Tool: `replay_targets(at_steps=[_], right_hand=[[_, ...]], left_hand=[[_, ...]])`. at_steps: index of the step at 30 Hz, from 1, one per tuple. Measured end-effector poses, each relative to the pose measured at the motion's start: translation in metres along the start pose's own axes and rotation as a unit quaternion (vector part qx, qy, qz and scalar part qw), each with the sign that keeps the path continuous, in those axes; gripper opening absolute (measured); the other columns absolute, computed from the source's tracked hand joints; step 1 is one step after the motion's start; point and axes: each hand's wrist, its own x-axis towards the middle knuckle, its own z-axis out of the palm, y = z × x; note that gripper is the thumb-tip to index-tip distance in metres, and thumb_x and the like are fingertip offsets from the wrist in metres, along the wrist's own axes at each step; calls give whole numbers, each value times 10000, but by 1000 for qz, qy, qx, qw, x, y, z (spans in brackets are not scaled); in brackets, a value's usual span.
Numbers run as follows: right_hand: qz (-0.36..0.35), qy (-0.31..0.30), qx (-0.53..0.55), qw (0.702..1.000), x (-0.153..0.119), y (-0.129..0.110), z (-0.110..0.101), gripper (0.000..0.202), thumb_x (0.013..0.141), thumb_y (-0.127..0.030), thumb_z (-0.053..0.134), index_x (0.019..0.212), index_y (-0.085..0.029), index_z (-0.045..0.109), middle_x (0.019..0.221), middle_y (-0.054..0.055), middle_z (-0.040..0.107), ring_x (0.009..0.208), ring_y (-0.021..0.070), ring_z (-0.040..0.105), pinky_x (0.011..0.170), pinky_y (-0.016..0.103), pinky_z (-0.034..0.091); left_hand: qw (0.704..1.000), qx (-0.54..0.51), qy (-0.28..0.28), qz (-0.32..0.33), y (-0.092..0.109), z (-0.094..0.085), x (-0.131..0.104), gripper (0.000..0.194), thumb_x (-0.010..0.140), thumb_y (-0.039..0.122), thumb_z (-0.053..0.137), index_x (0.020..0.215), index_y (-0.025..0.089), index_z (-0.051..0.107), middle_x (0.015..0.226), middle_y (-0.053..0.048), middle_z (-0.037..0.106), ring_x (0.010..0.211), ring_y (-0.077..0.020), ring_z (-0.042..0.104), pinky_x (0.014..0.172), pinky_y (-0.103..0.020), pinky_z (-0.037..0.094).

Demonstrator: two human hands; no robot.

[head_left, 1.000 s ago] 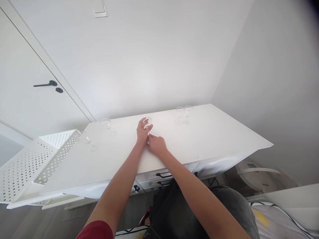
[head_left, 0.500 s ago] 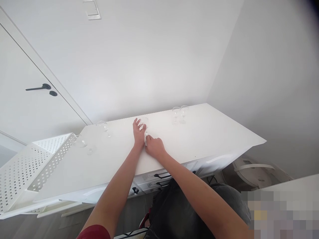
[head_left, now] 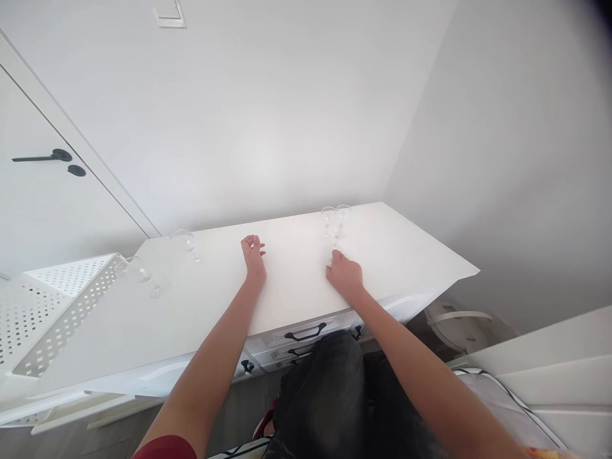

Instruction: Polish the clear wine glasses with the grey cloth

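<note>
On the white cabinet top (head_left: pixel 287 280), my right hand (head_left: pixel 345 271) is closed around the base of a clear stemmed wine glass (head_left: pixel 335 243). Its transparent bowl overlaps the glasses behind it and is hard to make out. Just beyond stand two more clear wine glasses, one wine glass (head_left: pixel 327 220) left of the other wine glass (head_left: pixel 343 217). My left hand (head_left: pixel 254 258) is by itself near the middle of the top, fingers loosely curled and apart, nothing in them. Farther left are a wine glass (head_left: pixel 187 243) near the back edge and another wine glass (head_left: pixel 138 273) at the left end.
A white perforated rack (head_left: pixel 71 312) adjoins the cabinet's left end. Drawers with black handles (head_left: pixel 306 331) face me. A plain wall rises behind, with a door handle (head_left: pixel 43 156) at left. A round lidded bin (head_left: pixel 461 328) sits on the floor at right.
My right hand has moved right along the top with the wine glass, up to the pair of glasses. My left hand has let go of that glass and stayed behind. The view has shifted slightly.
</note>
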Motion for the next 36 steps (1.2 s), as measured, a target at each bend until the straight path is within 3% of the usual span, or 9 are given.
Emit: replay_targets(at_steps=[3,7,13,29,32,36], right_hand=[[18,13,0,1000,4,25,0,304,973,-270,441,1250,-162,506,1167,154,683,859,254,714,687,338,417],[28,1,7,1000,10,40,-1,236,966,-254,447,1178,-181,522,1022,109,697,819,248,699,673,325,384],[26,1,14,1000,16,45,1,190,951,-244,453,1125,-202,515,930,74,692,765,229,672,638,317,342],[18,-3,34,999,15,48,2,214,959,-249,458,1152,-199,536,986,83,712,807,238,675,648,314,358],[10,15,53,998,13,49,2,265,956,-243,468,1212,-206,528,1105,94,709,824,228,674,653,310,356],[-7,36,73,997,11,52,3,271,944,-235,471,1204,-210,543,1200,95,684,801,209,654,635,308,346]], left_hand=[[1000,-10,6,-15,-1,0,0,291,930,556,628,1046,299,555,1218,-31,543,975,-156,600,770,-294,446],[1000,-15,6,-27,0,1,0,272,935,540,615,1029,294,547,1166,-27,546,929,-144,583,751,-293,435],[999,-17,9,-37,-4,2,1,254,929,516,623,1000,287,540,1120,-19,539,881,-134,565,710,-275,417],[998,-25,14,-50,-6,2,2,213,941,460,625,1003,267,559,1085,-31,543,810,-107,547,656,-233,416],[997,-56,41,-37,-5,-4,5,249,937,434,634,1126,314,525,1033,-21,556,776,-104,556,662,-230,427],[977,-151,148,-26,-2,-27,21,396,930,408,623,1252,372,397,985,6,552,711,-86,555,670,-230,425]])
